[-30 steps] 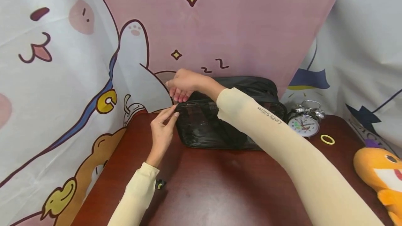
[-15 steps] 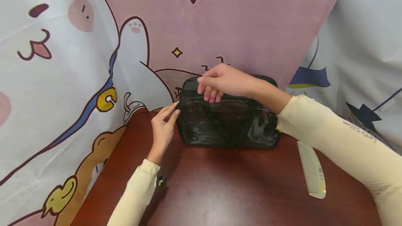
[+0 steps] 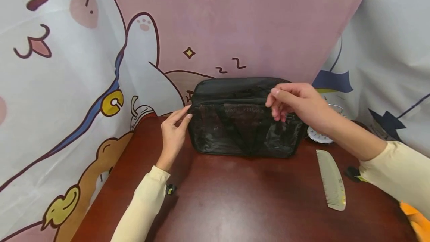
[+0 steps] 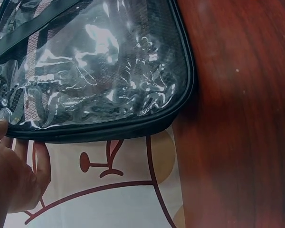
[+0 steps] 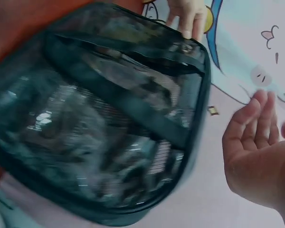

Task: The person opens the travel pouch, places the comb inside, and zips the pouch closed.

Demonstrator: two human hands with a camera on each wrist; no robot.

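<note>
A black bag (image 3: 215,130) with a clear front panel stands upright at the back of the wooden table. My left hand (image 3: 174,130) pinches its upper left corner, thumb in front and fingers behind the edge; the left wrist view shows this hand (image 4: 19,171) at the bag's piped rim. Over the bag's upper right part is my right hand (image 3: 299,102), its fingers loosely bent. In the right wrist view this hand (image 5: 256,147) appears beside the bag (image 5: 118,109), with the thumb apart from the fingers and nothing visible between them.
A pale comb (image 3: 330,180) lies on the table (image 3: 235,197) at the right. An alarm clock (image 3: 320,135) is partly hidden behind my right wrist. Part of an orange toy (image 3: 418,221) shows at the right edge. A printed cloth (image 3: 262,21) hangs behind the bag.
My right hand has moved from the bag's upper left corner across to its upper right. The comb, hidden behind my sleeve at first, now shows. My left hand stays on the corner.
</note>
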